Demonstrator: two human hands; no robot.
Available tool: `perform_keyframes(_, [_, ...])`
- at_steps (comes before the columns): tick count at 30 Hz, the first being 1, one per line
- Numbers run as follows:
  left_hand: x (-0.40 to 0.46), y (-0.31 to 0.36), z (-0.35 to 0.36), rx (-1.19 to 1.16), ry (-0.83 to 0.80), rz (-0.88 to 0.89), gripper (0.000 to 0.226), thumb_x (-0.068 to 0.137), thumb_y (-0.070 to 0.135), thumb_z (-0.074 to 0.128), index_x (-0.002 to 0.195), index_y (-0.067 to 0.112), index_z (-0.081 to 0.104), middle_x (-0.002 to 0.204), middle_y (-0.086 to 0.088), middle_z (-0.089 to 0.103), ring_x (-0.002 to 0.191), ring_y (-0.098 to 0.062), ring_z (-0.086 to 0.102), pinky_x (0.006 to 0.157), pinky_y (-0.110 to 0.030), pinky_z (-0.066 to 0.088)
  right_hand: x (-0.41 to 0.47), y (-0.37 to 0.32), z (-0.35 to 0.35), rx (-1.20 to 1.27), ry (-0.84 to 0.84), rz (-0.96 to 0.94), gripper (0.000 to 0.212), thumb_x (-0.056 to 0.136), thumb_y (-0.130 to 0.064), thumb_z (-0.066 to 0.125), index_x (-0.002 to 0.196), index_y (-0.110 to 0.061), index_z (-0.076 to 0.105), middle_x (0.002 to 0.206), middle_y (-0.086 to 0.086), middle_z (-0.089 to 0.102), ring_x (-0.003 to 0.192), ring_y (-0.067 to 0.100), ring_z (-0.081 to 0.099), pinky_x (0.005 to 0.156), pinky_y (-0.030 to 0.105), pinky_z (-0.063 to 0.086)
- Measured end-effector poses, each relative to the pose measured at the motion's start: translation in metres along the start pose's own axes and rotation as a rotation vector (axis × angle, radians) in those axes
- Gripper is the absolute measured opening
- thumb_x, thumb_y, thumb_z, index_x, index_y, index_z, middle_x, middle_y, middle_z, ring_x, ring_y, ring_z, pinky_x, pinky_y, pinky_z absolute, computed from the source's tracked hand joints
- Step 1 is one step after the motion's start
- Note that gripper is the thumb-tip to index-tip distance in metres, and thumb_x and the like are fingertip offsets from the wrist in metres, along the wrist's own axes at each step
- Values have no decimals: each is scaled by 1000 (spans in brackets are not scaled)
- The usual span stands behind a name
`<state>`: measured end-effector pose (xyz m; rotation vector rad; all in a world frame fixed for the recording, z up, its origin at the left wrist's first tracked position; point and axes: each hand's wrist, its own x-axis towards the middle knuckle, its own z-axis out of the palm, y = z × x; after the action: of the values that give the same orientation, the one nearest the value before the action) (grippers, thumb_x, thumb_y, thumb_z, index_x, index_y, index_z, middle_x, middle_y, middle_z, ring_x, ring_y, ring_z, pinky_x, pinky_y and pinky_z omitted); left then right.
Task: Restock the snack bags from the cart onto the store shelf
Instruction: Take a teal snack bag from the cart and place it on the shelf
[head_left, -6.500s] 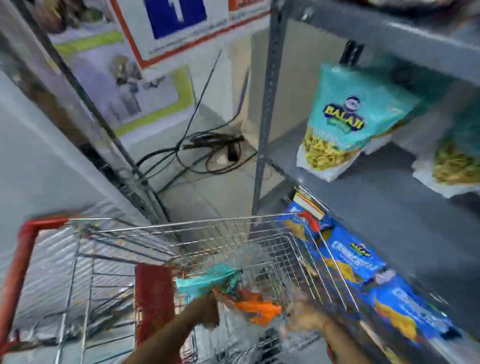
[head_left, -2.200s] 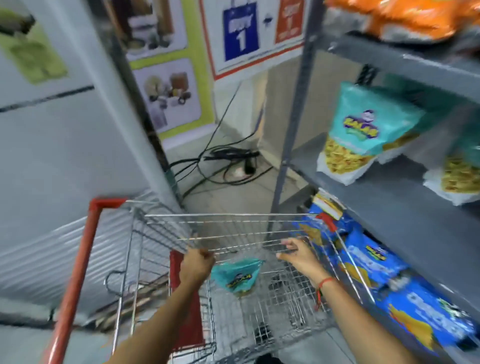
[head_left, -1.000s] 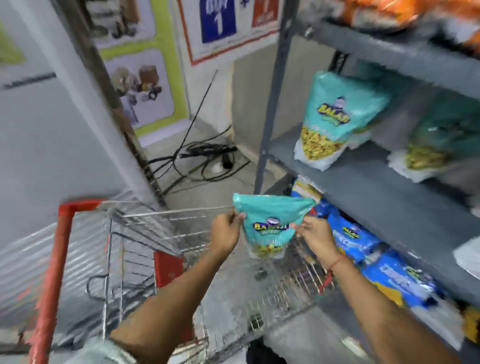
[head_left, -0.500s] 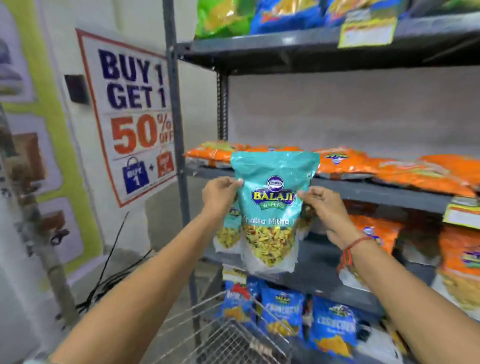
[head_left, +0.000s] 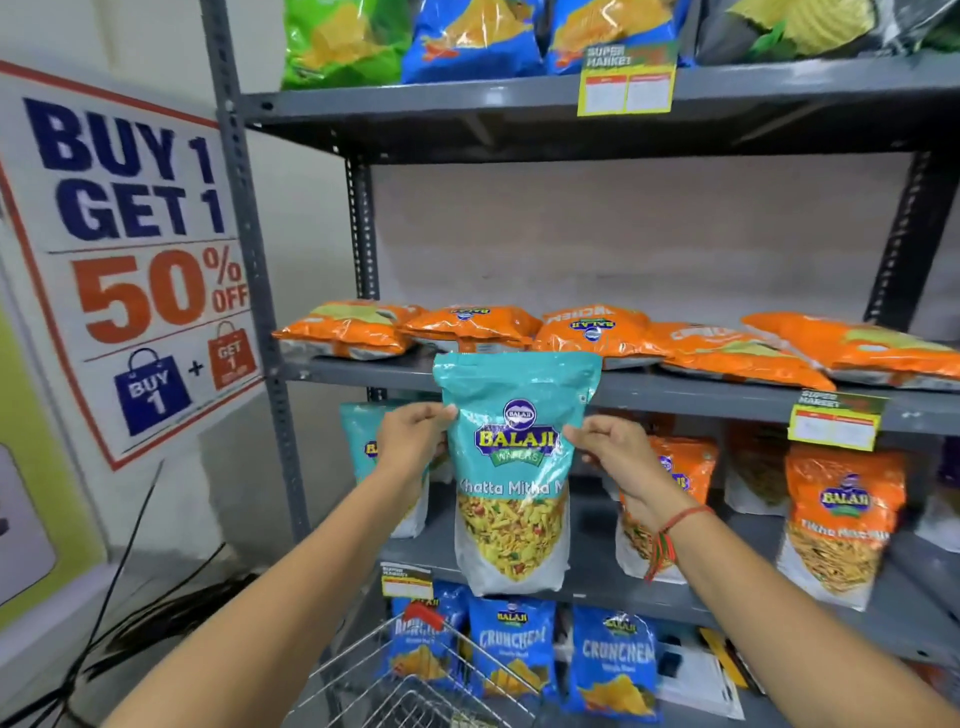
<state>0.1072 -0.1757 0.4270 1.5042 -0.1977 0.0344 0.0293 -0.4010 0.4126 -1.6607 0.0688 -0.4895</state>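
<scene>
I hold a teal Balaji snack bag (head_left: 511, 483) upright in front of the grey metal shelf unit (head_left: 717, 400). My left hand (head_left: 413, 441) grips its left edge and my right hand (head_left: 615, 457) grips its right edge, both at logo height. The bag hangs before the middle shelf board (head_left: 587, 582), where another teal bag (head_left: 363, 447) stands at the left behind my left hand. The wire cart (head_left: 415, 691) shows only its front rim at the bottom centre; its contents are out of sight.
Orange bags (head_left: 841, 525) stand on the middle shelf to the right; flat orange bags (head_left: 467, 325) lie on the shelf above. Blue Crunchem bags (head_left: 613, 660) fill the bottom shelf. A "Buy 1 Get 1" poster (head_left: 135, 249) hangs at left, with black cables (head_left: 130, 613) on the floor.
Both hands lifted the teal bag out of the cart up to shelf height. My view rose from the cart to the shelves, and the bag now sits a little closer to the middle shelf.
</scene>
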Motion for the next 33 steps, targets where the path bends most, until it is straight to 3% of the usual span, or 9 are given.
perform_keyframes(6, [26, -68, 8, 23, 28, -151, 10, 84, 14, 66, 79, 5, 68, 59, -4, 52, 48, -10, 46, 45, -18, 41, 24, 70, 3, -72, 3, 119, 24, 82, -16, 68, 77, 8, 64, 71, 11, 59, 60, 11, 47, 55, 19, 39])
perform_keyframes(9, [49, -99, 16, 38, 40, -219, 23, 83, 15, 68, 95, -5, 69, 67, -10, 59, 51, -20, 48, 41, -20, 45, 38, 101, 6, -105, 63, 161, 22, 80, -19, 70, 68, -2, 66, 66, 2, 64, 61, 12, 49, 60, 27, 40])
perform_keyframes(12, [76, -124, 32, 62, 72, -228, 27, 73, 29, 75, 90, 9, 74, 103, -26, 70, 83, -39, 65, 85, -49, 55, 54, 118, 5, -108, 109, 182, 19, 82, -17, 68, 72, -1, 69, 67, 0, 67, 60, 9, 51, 61, 25, 42])
perform_keyframes(14, [95, -138, 42, 62, 88, -244, 25, 69, 32, 76, 86, 14, 75, 105, -18, 73, 91, -34, 66, 93, -47, 52, 69, 129, 3, -106, 141, 181, 18, 82, -17, 68, 75, 0, 70, 70, 3, 68, 61, 10, 51, 59, 25, 42])
perform_keyframes(18, [116, -141, 61, 61, 103, -201, 20, 79, 21, 72, 93, 8, 74, 100, -14, 73, 83, -20, 59, 89, -37, 50, 99, 147, 0, -110, 190, 188, 11, 81, -16, 69, 72, -10, 71, 74, 0, 71, 61, 6, 56, 57, 22, 44])
perform_keyframes(25, [141, -175, 77, 105, 62, -214, 8, 78, 21, 72, 82, 15, 75, 95, -8, 74, 96, -27, 68, 93, -41, 54, 118, 184, -7, -45, 208, 265, 8, 82, -16, 68, 75, -18, 71, 85, 3, 73, 69, 7, 60, 61, 20, 43])
perform_keyframes(28, [147, -182, 86, 90, -5, -210, 6, 81, 20, 69, 77, 18, 73, 88, -8, 74, 84, -22, 67, 77, -35, 55, 117, 192, -13, 33, 213, 311, 3, 84, -17, 67, 82, -16, 69, 80, -4, 68, 68, 8, 54, 61, 21, 41])
perform_keyframes(30, [148, -185, 90, 59, -58, -200, 9, 84, 21, 67, 82, 15, 73, 84, -3, 72, 77, -15, 62, 65, -26, 48, 116, 199, -19, 75, 172, 341, 15, 84, -22, 66, 96, -13, 68, 84, -7, 68, 76, 10, 55, 66, 24, 42])
perform_keyframes(33, [140, -199, 89, 48, -165, -239, 27, 81, 22, 71, 105, 12, 67, 103, -3, 72, 91, -13, 65, 69, -20, 51, 112, 214, -24, 96, -14, 391, 27, 81, -26, 70, 106, -22, 62, 104, -6, 67, 99, 9, 59, 76, 28, 43])
